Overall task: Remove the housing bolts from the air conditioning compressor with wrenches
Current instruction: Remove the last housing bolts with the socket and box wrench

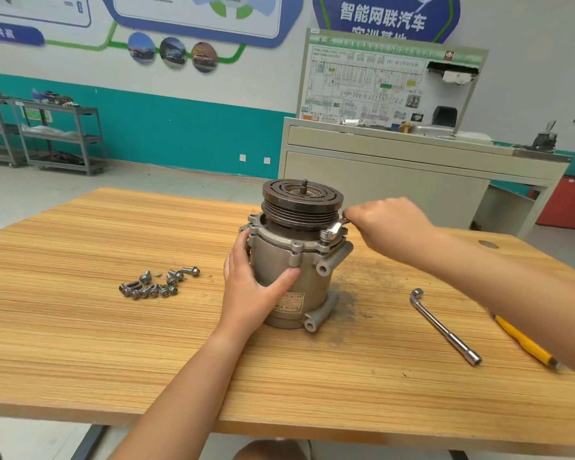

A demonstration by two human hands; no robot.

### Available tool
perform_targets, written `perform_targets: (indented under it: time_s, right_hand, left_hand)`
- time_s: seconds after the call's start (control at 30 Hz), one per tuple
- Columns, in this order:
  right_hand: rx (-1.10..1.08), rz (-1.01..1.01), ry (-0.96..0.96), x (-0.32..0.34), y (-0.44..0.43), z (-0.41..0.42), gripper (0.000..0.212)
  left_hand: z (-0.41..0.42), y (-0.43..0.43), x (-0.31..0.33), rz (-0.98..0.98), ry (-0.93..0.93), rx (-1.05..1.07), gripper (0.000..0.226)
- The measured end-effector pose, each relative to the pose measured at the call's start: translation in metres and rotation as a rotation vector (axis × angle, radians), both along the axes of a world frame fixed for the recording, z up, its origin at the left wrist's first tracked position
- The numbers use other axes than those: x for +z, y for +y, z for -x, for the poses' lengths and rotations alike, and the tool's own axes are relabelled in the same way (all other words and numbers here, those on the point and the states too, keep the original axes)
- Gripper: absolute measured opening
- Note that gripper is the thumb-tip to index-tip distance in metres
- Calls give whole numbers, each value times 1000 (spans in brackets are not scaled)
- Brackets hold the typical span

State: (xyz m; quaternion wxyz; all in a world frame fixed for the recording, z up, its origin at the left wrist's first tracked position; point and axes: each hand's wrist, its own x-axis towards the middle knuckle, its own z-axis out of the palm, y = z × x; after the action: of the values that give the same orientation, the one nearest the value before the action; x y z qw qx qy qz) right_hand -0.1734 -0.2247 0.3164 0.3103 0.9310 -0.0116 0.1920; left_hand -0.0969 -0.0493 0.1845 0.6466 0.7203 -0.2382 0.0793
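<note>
While the compressor (296, 270) stands on the table (80, 327): left hand (246, 283) clasps its body
Right hand (385, 224): grips ring spanner (334, 229) on its top rim
Removed bolts (156, 283): heaped left, about a dozen
Remaining: probably at least this one

A yellow tool (525, 343) is lying on the wooden table (80, 327) right of the right hand (389, 224); a grey cabinet (379, 180) is standing beyond that hand, metal shelves (60, 137) far to its left

- Grey cylindrical metal compressor (299, 287) upright, gripped by left hand (249, 287).
- Silver ring wrench (334, 230) on its top flange, in right hand (389, 224).
- Loose silver bolts (153, 285) heaped left of both hands.
</note>
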Motion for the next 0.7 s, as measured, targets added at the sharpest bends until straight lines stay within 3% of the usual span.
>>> perform_targets:
  time_s: [0.1,0.27,0.33,0.4,0.5,0.7]
  right_hand:
    - [50,-103,-79,-19,-8,0,28]
    - [236,-533,-364,-14,2,38,19]
    - [220,-498,-377,-9,16,60,22]
    - [69,-372,-270,-5,31,79,31]
    - [-144,-214,-100,-3,45,89,25]
    - [-224,-66,13,1,65,79,32]
  left_hand:
    - [1,0,1,3,-8,4,107]
    - [1,0,0,4,-11,8,106]
    - [1,1,0,-3,-14,10,104]
    - [1,0,0,-4,-15,9,108]
    - [1,1,0,-1,-11,5,108]
    - [0,0,-1,2,-12,6,109]
